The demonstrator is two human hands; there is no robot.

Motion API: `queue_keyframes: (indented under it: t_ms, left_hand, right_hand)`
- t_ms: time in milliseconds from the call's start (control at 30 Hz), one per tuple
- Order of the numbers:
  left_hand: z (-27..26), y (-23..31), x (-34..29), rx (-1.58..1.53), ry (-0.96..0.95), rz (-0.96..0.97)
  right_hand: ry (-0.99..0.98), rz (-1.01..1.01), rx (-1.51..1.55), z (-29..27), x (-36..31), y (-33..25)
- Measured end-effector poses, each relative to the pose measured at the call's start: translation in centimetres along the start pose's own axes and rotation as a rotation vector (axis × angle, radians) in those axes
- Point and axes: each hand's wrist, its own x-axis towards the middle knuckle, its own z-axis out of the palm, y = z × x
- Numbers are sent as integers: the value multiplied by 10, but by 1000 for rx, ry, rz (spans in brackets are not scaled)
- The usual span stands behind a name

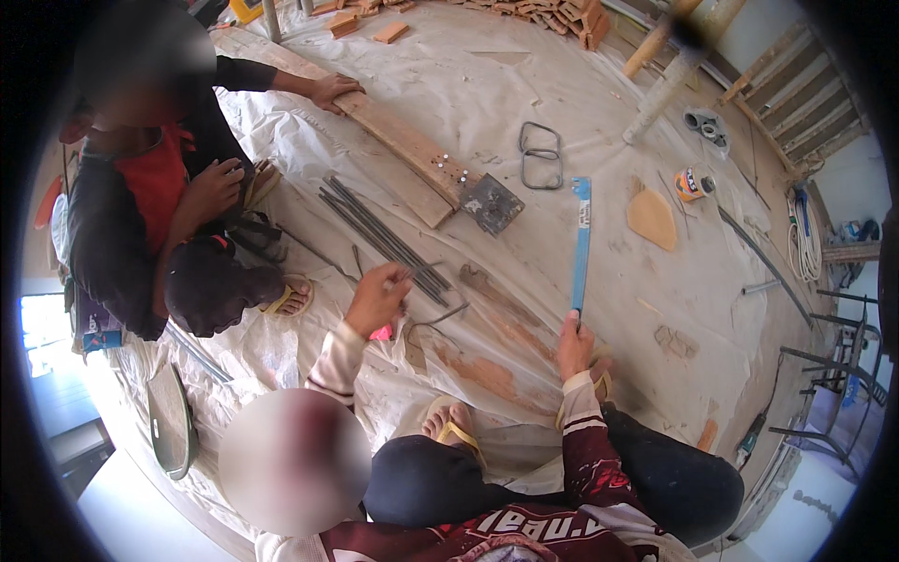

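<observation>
My right hand (575, 347) is closed round the dark handle end of a long flat blue tool (582, 244) with a white label. It points away from me over the plastic sheet; it may be a hacksaw seen edge-on. My left hand (378, 294) is raised with curled fingers near the close ends of several dark steel rods (384, 239). What its fingers hold, if anything, is too small to make out. A pink-red thing (382, 332) shows below that wrist. Beyond the rods lies a wooden plank (403, 150) with small pegs or nails and a dark square plate (493, 204).
A co-worker (122, 215) crouches at the left, one hand (334, 92) resting on the plank. Bent rod loops (540, 156), a tan flat piece (652, 220) and a can (695, 183) lie farther off. Bricks (552, 14) are stacked at the back; a black metal frame (833, 375) stands right.
</observation>
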Motion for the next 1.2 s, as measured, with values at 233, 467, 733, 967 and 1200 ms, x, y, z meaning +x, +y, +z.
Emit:
queue_keyframes:
  t_ms: [233, 467, 733, 967, 1200]
  left_hand:
    - [-84, -42, -76, 559, 27, -248]
    - [-41, -63, -15, 728, 273, 173]
    - [45, -75, 74, 1268, -193, 522]
    - [32, -72, 83, 1337, -235, 702]
    - [17, -60, 81, 1347, -410, 862]
  right_hand:
    - [85, 216, 65, -13, 21, 24]
    - [-49, 292, 185, 10, 1, 2]
    - [-17, 200, 105, 11, -3, 3]
    - [41, 207, 50, 7, -2, 15]
    - [235, 80, -58, 11, 7, 56]
